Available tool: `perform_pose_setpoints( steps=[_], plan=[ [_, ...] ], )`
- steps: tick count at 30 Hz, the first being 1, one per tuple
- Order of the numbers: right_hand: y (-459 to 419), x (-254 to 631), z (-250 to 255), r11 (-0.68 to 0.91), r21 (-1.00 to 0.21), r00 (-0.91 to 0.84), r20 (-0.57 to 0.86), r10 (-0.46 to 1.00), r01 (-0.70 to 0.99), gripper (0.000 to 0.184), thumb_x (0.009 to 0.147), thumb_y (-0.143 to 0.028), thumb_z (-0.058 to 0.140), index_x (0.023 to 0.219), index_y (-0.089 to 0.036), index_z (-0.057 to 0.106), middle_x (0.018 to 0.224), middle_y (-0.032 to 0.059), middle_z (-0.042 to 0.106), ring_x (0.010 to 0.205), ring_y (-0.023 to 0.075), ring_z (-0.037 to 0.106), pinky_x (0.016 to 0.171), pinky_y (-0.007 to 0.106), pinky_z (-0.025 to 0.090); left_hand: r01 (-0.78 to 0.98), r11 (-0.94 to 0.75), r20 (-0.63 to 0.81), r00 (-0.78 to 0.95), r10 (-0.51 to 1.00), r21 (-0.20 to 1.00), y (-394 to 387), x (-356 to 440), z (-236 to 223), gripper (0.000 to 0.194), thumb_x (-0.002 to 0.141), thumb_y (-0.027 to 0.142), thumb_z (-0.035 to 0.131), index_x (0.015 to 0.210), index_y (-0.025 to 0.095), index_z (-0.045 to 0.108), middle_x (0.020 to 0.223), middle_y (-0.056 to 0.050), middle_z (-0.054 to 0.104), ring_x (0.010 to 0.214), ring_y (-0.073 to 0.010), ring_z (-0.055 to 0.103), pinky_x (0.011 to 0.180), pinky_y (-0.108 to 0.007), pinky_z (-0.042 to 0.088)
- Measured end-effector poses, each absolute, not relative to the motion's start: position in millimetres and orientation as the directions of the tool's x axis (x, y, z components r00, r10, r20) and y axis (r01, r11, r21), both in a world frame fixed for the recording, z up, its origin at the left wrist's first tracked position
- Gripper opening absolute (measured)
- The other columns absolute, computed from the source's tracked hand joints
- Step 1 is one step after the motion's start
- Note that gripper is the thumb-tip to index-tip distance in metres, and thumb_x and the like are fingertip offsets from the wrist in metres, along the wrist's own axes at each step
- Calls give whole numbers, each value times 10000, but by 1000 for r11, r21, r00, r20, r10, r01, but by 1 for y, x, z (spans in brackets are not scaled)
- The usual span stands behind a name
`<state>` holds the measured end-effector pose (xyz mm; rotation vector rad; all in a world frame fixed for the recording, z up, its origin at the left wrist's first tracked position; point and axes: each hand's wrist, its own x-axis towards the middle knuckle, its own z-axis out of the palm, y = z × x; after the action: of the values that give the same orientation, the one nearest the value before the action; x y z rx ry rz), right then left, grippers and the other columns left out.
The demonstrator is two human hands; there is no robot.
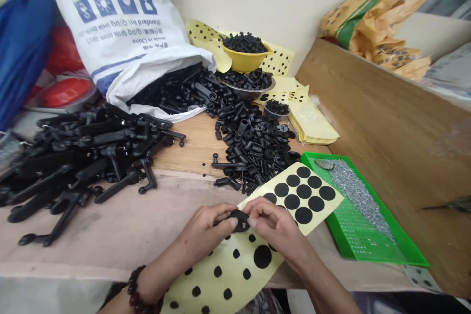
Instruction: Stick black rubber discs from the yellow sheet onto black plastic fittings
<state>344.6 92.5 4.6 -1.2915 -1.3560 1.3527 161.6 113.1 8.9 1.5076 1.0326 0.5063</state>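
Observation:
Between my two hands is a round black plastic part point(241, 221) with a small metal piece showing in it. My left hand point(208, 230) pinches its left side with thumb and fingers. On the other side, the fingers of my right hand point(274, 223) are closed at its edge; whether they also pinch something small there is hidden. Below both hands lies a yellow sheet point(206, 274) with small black dots and one large black disc sticker point(262, 257). Another yellow sheet point(324, 211) carries rows of large black round stickers, partly under my right hand.
Black plastic parts point(253, 142) heap behind my hands, near a white sack point(125, 59) spilling more. Assembled black arms point(91, 157) pile up at left. A green tray point(405, 255) of small metal pieces sits at right, below a wooden board point(397, 122). A yellow bowl point(245, 61) stands behind.

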Motion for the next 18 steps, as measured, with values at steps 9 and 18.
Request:
perform_pose_setpoints(
  steps=[9, 18],
  plan=[
    [89, 344, 4, -24, -974, -120, -52, 991, 225, 143, 733, -210, 586, 592, -207, 563, 733, 20, 574, 636, 149, 545, 538, 250, 460, 344, 18, -180, 446, 877, 939, 108, 165, 3, 200, 828, 271, 552, 960, 176, 669, 640, 31, 580, 602, -130, 501, 551, -216, 368],
    [83, 349, -1, -372, -906, -166, -343, 925, -203, 291, 742, -450, 698, 777, -164, 736, 746, 39, 674, 693, 145, 612, 705, 270, 497, 276, 67, -190, 445, 875, 959, 105, 163, 2, 207, 846, 289, 543, 965, 168, 662, 698, 9, 624, 627, -137, 524, 565, -219, 379]
  ],
)
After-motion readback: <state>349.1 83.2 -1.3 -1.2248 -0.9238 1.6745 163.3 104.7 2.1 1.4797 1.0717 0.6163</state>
